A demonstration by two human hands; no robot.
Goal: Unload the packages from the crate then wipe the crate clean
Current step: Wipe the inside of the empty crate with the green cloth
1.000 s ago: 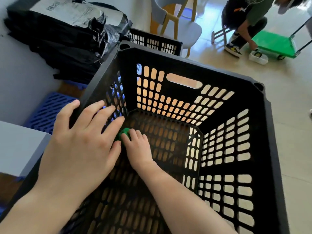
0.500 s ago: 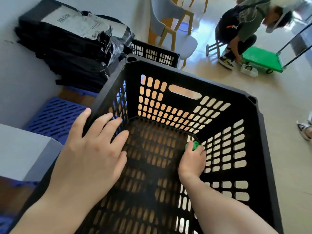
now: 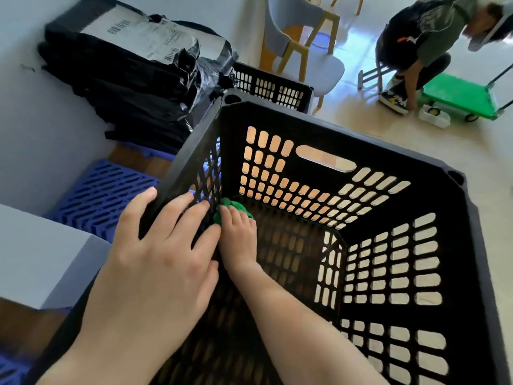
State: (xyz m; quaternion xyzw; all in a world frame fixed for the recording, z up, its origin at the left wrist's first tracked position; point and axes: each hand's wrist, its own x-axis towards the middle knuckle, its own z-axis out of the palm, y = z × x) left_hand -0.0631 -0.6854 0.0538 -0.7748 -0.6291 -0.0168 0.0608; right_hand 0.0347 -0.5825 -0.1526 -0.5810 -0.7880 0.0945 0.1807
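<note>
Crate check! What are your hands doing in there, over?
Left hand grips crate rim. Right hand holds green cloth in the far left bottom corner. Packages out, stacked beside it; nothing in the way.

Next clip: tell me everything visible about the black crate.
The crate is black, plastic-looking and deep, with slotted walls and floor, a handle slot in the far wall and holes at the rim corners. No packages lie inside. The left hand grips its left rim, thumb outside, fingers inside; the right hand presses a green cloth into the far left floor corner.
</note>
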